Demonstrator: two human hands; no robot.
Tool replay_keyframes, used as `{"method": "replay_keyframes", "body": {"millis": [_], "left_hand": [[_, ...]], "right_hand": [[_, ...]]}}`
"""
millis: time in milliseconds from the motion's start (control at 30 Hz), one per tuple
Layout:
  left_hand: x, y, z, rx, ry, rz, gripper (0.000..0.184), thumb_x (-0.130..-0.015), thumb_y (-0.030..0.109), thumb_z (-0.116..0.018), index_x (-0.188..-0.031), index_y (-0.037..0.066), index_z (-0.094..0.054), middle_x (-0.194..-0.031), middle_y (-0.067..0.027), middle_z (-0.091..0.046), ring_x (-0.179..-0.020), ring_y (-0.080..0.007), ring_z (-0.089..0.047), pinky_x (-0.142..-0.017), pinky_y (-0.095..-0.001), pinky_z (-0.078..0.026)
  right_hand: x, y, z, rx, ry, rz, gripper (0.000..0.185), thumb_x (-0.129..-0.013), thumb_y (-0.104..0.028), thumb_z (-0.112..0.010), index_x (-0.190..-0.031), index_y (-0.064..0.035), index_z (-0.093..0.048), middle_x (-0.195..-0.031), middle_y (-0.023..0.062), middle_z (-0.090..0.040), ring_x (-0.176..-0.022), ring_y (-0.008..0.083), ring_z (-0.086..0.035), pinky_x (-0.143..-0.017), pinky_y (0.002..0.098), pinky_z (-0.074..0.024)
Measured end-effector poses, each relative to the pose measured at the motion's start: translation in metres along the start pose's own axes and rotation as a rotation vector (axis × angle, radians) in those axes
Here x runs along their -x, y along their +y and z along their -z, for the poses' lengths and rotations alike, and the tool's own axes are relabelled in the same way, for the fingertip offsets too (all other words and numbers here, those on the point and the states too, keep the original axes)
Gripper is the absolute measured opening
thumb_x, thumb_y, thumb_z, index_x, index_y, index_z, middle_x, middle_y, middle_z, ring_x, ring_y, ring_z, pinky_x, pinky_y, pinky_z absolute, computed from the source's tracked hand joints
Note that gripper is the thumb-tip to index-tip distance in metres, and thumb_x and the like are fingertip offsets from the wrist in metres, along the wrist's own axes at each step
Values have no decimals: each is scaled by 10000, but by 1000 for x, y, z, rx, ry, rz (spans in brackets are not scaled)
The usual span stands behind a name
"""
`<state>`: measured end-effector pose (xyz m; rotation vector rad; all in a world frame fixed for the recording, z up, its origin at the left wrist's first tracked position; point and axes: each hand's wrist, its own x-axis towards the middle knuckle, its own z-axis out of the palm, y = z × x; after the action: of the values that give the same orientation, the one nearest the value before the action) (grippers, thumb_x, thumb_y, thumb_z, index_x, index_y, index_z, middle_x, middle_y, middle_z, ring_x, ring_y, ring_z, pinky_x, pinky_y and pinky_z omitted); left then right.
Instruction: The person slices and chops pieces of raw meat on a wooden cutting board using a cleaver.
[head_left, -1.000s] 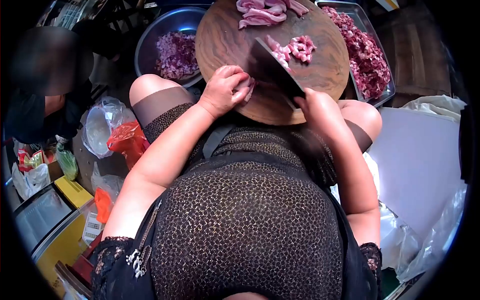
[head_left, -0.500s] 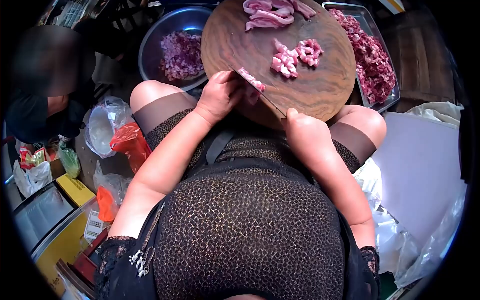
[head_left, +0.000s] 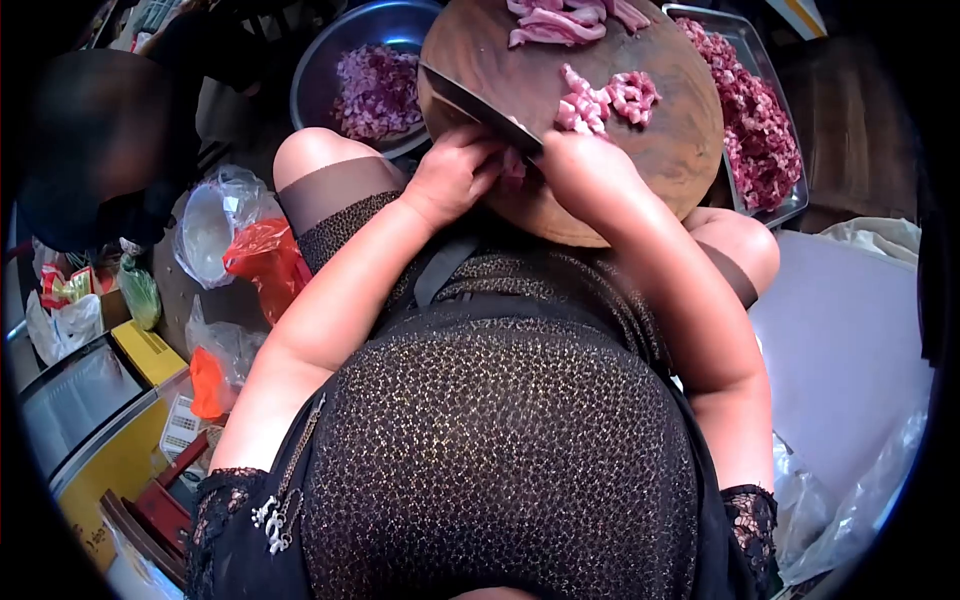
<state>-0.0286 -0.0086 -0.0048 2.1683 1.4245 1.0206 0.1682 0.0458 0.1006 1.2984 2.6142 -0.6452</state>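
My right hand [head_left: 592,172] is closed around the handle of a knife [head_left: 482,110], whose dark broad blade points up and left across the round wooden chopping board [head_left: 672,178]. My left hand [head_left: 452,178] has its fingers curled at the board's near edge. They hold a pink piece of raw meat [head_left: 513,172], which is partly hidden between my hands under the blade. Two small heaps of cut meat, the left heap [head_left: 582,105] and the right heap [head_left: 634,98], lie further up the board. Several long meat strips [head_left: 560,24] rest at its far side.
A metal bowl [head_left: 308,88] of chopped meat stands left of the board. At the right, a metal tray [head_left: 796,203] holds a mound of chopped meat. A person in dark clothes [head_left: 90,190] is at the far left, near plastic bags [head_left: 262,262].
My right hand has moved up and left, closer to my left hand. The blade has turned and shows its broad side. The meat slice along the blade is no longer visible there.
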Motion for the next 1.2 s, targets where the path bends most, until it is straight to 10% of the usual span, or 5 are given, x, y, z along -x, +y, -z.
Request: {"method": "replay_keyframes", "body": {"millis": [400, 1033, 1200], "left_hand": [[12, 30, 10, -120, 139, 1, 197, -758, 103, -752, -944, 62, -704, -1019, -103, -635, -967, -318, -607, -866, -403, -501], [8, 20, -10, -77, 52, 5, 158, -776, 111, -725, -933, 94, -730, -985, -92, -656, -970, -304, -621, -873, -381, -512], [13, 13, -4, -69, 57, 99, 507, -734, 151, -799, -1196, 57, -610, -1213, -165, -587, -1118, -351, -571, -980, -426, -466]], "right_hand": [[105, 14, -21, 38, 249, -86, 217, -951, -232, -573, -869, -32, -583, -754, 190, -679, -708, 374, -682, -621, 479, -547], [-31, -7, -3, -51, -4, 77, 260, -915, -247, -632, -913, 11, -659, -801, 219, -674, -796, 416, -664, -708, 491, -526], [25, 34, 5, -277, -93, -145, 284, -928, -244, -634, -934, 40, -626, -795, 250, -654, -807, 447, -641, -726, 494, -503]]}}
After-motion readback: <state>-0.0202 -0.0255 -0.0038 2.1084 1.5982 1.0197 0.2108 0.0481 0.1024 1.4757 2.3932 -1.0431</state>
